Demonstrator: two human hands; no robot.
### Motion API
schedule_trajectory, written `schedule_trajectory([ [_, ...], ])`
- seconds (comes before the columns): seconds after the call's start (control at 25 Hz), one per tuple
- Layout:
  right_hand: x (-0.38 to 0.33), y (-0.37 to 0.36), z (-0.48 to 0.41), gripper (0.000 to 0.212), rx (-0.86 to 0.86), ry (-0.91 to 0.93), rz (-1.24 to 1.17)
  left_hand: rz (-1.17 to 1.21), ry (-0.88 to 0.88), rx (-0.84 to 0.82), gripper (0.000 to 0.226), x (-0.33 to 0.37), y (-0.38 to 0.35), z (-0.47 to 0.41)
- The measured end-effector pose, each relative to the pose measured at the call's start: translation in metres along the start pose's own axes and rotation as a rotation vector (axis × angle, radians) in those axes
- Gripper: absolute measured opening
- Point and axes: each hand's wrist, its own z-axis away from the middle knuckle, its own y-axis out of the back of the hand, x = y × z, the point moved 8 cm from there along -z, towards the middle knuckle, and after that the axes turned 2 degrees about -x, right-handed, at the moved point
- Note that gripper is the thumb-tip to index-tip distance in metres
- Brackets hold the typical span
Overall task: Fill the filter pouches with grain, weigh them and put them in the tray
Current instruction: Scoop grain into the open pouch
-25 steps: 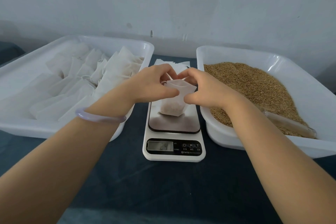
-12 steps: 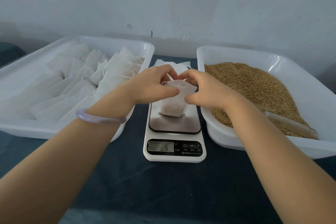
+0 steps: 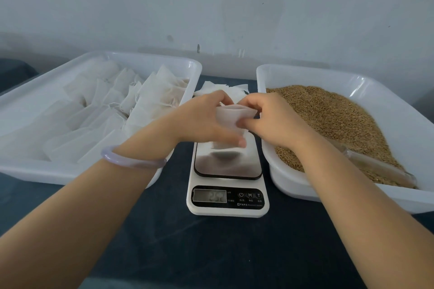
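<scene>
**Left thumb [image 3: 241, 142] drops low on the pouch [image 3: 231, 117]**

Since half a second ago the left thumb has slid from the pouch's top edge to its lower part, and the pouch's mouth now shows as a rounded opening. Left of the fingers, a white tray [image 3: 35, 171] holds filled pouches [image 3: 122, 101]. The left hand [image 3: 202, 122], bracelet [image 3: 131, 159] at the wrist, grips the blurred pouch over the scale [image 3: 227, 212]; whether pouch and plate touch I cannot tell. The right hand [image 3: 274, 119] pinches the pouch's right edge. Beyond the fingers lie flat empty pouches [image 3: 220, 88]. Right of them, a second tray [image 3: 293, 70] holds grain [image 3: 328, 115] and a scoop [image 3: 375, 166]. Everything sits on the dark worktop [image 3: 211, 253].
</scene>
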Motion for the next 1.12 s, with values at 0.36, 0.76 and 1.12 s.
schedule_trajectory([
  [0.36, -0.011, -0.001, 0.000, 0.026, 0.054, 0.088, -0.148, 0.064, -0.033, 0.140, 0.028, 0.000, 0.019, 0.002],
  [0.76, -0.005, 0.003, 0.001, 0.022, 0.130, 0.051, -0.199, 0.191, 0.432, 0.726, 0.002, -0.086, 0.103, 0.031],
  [1.12, -0.007, -0.003, 0.002, 0.017, 0.068, 0.038, -0.083, -0.224, 0.683, 0.140, 0.022, -0.107, 0.066, 0.026],
])
